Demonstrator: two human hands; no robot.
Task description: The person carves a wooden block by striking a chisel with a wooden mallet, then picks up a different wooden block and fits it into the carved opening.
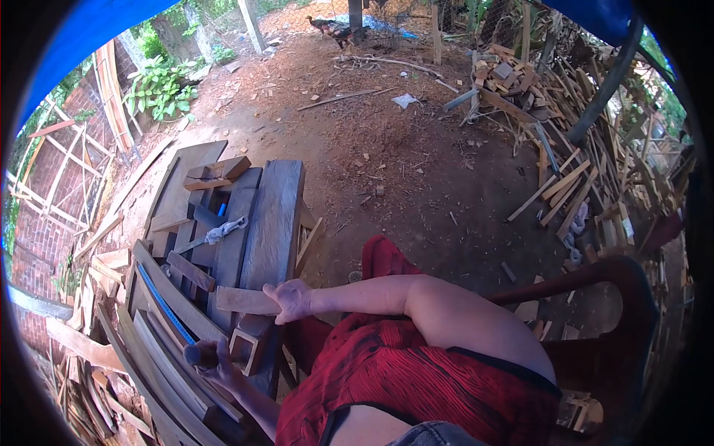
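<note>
My right hand (291,299) is closed around the near end of a pale wooden block (245,301), which lies across the workbench edge. Lower left, my left hand (220,366) wraps round a dark, round-ended handle (198,354). A long narrow blue strip (165,303) runs up and away in line with that handle; I cannot tell whether they are one tool. Just beyond the block, a darker wood piece (191,271) rests on the bench. Close to my left hand, a frame-like wooden piece (247,347) stands at the bench side.
The plank workbench (274,223) carries a notched block (217,172) and a white rag (224,230). Long curved boards (175,372) lie at lower left. A wooden chair arm (617,271) is at my right, with scrap-wood piles (509,82) beyond. Chickens (338,32) stand far off.
</note>
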